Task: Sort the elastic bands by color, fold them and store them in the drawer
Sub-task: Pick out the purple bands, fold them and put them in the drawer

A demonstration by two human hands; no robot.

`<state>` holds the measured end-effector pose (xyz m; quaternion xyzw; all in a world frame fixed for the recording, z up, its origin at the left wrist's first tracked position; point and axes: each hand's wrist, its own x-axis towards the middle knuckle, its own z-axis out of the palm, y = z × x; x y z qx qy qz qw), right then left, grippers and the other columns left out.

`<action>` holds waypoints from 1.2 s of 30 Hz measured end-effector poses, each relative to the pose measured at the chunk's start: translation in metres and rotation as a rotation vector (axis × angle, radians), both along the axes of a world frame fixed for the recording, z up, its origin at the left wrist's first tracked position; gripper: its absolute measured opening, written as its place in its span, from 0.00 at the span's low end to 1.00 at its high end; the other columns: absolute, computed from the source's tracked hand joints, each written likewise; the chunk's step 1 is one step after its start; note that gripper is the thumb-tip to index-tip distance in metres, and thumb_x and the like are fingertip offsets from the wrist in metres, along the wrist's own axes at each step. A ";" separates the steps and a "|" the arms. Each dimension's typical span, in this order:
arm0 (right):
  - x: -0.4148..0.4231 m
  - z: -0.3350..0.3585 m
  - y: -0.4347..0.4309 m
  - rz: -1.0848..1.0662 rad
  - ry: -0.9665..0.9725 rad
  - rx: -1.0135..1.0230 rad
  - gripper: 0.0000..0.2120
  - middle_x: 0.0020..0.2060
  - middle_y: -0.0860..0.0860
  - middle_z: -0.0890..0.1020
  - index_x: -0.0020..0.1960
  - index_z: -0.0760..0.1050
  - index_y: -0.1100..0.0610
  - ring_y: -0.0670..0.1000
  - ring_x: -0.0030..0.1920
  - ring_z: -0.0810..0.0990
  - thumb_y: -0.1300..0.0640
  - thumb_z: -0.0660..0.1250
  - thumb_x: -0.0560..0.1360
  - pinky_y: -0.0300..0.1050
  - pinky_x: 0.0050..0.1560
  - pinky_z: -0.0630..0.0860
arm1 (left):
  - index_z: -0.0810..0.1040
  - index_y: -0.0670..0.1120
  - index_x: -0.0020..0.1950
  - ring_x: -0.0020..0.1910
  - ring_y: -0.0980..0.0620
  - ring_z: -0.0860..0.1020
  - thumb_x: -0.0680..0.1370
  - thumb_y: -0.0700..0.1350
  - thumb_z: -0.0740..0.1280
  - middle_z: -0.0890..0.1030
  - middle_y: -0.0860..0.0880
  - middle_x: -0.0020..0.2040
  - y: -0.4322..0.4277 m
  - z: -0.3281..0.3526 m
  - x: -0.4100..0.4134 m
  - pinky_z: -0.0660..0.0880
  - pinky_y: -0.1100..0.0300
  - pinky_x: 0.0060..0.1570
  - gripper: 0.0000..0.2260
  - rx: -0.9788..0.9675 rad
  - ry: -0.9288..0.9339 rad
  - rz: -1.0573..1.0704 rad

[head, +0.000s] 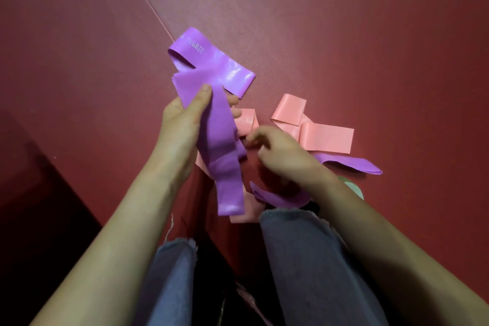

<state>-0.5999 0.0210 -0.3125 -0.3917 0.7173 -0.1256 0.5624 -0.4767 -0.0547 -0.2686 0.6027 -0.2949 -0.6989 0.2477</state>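
Left hand [182,124] above red mat [344,21], thumb and fingers pinching bunch of purple elastic bands [219,124]. Right hand [280,156] low over pile, fingers curled, blurred; cannot tell if gripping. Pink bands [325,137] and loose purple band [352,164] lie on mat.

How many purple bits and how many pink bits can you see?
Purple elastic band bits: 3 (held bunch in left hand, right strip, lower strip near right hand)
Pink elastic band bits: 3 (small fold, big twisted piece, piece under the bunch)
Total: 6
Overlaps hide the true band count.
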 end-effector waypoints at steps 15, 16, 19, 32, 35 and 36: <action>0.000 -0.045 -0.091 -0.175 0.379 -0.075 0.09 0.57 0.59 0.72 0.48 0.75 0.59 0.59 0.59 0.71 0.64 0.61 0.70 0.50 0.56 0.69 | 0.76 0.43 0.39 0.26 0.58 0.80 0.79 0.39 0.57 0.82 0.53 0.26 0.016 -0.010 -0.005 0.78 0.66 0.30 0.12 0.049 -0.001 -0.015; 0.000 -0.046 -0.088 -0.192 0.368 -0.103 0.08 0.55 0.59 0.74 0.45 0.75 0.58 0.59 0.58 0.72 0.65 0.60 0.69 0.50 0.55 0.69 | 0.77 0.44 0.39 0.26 0.58 0.80 0.79 0.39 0.57 0.82 0.53 0.26 0.016 -0.010 -0.005 0.78 0.67 0.30 0.12 0.038 -0.011 -0.018; -0.003 -0.041 -0.076 -0.271 0.272 -0.165 0.10 0.37 0.52 0.76 0.33 0.66 0.52 0.55 0.44 0.73 0.65 0.60 0.69 0.47 0.45 0.68 | 0.77 0.44 0.41 0.28 0.59 0.80 0.79 0.40 0.58 0.82 0.55 0.27 0.015 -0.011 0.000 0.77 0.67 0.31 0.11 0.006 -0.053 -0.012; -0.018 0.034 -0.023 -0.501 -0.677 -0.154 0.16 0.28 0.47 0.83 0.48 0.75 0.59 0.43 0.32 0.82 0.72 0.56 0.68 0.33 0.39 0.78 | 0.73 0.38 0.62 0.43 0.53 0.82 0.79 0.43 0.56 0.81 0.44 0.50 0.011 -0.009 0.003 0.80 0.60 0.47 0.15 0.361 0.336 0.033; -0.023 0.034 -0.016 -0.287 -0.497 -0.211 0.20 0.28 0.42 0.82 0.56 0.71 0.58 0.37 0.32 0.80 0.77 0.54 0.71 0.27 0.39 0.74 | 0.77 0.39 0.54 0.40 0.54 0.83 0.78 0.42 0.58 0.84 0.47 0.43 0.011 -0.013 0.009 0.80 0.61 0.45 0.11 0.386 0.261 0.027; -0.025 0.032 -0.015 -0.226 -0.393 -0.256 0.19 0.31 0.39 0.82 0.56 0.72 0.56 0.35 0.33 0.79 0.75 0.57 0.72 0.26 0.40 0.72 | 0.78 0.39 0.52 0.39 0.54 0.82 0.78 0.41 0.58 0.84 0.48 0.41 0.012 -0.013 0.011 0.80 0.61 0.44 0.10 0.393 0.238 0.030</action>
